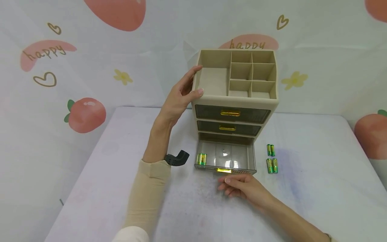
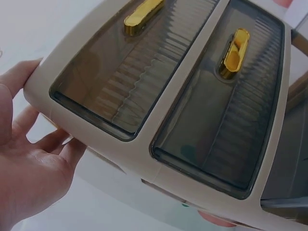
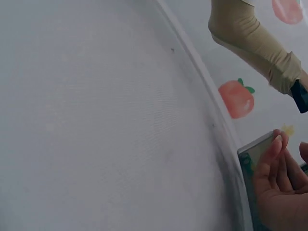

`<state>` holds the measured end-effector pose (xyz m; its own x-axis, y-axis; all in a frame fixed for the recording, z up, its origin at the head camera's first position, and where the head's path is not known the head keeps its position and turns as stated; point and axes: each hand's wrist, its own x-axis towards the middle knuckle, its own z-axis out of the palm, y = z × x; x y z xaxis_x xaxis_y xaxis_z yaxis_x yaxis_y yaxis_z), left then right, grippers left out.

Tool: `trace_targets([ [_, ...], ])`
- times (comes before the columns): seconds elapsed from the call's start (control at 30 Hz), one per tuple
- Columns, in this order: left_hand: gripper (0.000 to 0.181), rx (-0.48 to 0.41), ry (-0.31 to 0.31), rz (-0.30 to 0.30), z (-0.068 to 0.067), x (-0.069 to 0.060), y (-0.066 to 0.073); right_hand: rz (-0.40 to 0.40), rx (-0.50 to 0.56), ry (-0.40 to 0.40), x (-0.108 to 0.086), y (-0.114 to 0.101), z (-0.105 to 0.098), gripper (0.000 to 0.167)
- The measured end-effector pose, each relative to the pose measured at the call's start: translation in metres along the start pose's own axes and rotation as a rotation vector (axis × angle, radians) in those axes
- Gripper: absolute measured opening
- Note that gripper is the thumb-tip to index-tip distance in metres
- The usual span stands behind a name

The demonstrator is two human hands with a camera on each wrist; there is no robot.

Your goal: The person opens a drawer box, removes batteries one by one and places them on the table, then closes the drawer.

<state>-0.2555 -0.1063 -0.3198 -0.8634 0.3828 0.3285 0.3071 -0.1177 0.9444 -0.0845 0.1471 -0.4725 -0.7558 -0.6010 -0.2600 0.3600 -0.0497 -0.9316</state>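
A beige desktop drawer organizer (image 1: 235,101) stands on the table, its bottom drawer (image 1: 223,153) pulled out. My left hand (image 1: 178,99) grips the organizer's upper left side, thumb over the front rim; the left wrist view shows its fingers against the side wall. Two green batteries (image 1: 202,159) stand side by side in the drawer's left compartment. My right hand (image 1: 242,188) hovers just in front of the drawer's gold handle (image 1: 224,170), fingers loosely bent and holding nothing. Whether it touches the drawer front (image 3: 246,159) is unclear.
Right of the drawer lie two smaller batteries (image 1: 270,150) and, nearer me, two larger batteries (image 1: 272,166). Two upper drawers with gold handles (image 1: 230,113) are closed. A patterned cloth (image 1: 145,67) hangs behind the table (image 1: 193,208).
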Motion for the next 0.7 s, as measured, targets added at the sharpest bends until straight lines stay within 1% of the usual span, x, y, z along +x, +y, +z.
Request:
trace_targets([
  [0.1, 0.064, 0.025, 0.013, 0.006, -0.001, 0.0, 0.0, -0.02, -0.08, -0.038, 0.0, -0.008, 0.003, 0.042],
  [0.23, 0.064, 0.046, 0.023, 0.012, -0.001, 0.0, 0.001, -0.045, -0.137, -0.055, 0.001, -0.019, 0.005, 0.039],
  [0.47, 0.064, 0.1, 0.018, 0.022, -0.001, 0.0, 0.003, -0.073, -0.189, -0.038, 0.002, -0.033, 0.008, 0.035],
  [0.7, 0.064, 0.12, 0.013, 0.042, -0.001, 0.002, 0.003, -0.109, -0.265, -0.005, 0.004, -0.044, 0.008, 0.028],
])
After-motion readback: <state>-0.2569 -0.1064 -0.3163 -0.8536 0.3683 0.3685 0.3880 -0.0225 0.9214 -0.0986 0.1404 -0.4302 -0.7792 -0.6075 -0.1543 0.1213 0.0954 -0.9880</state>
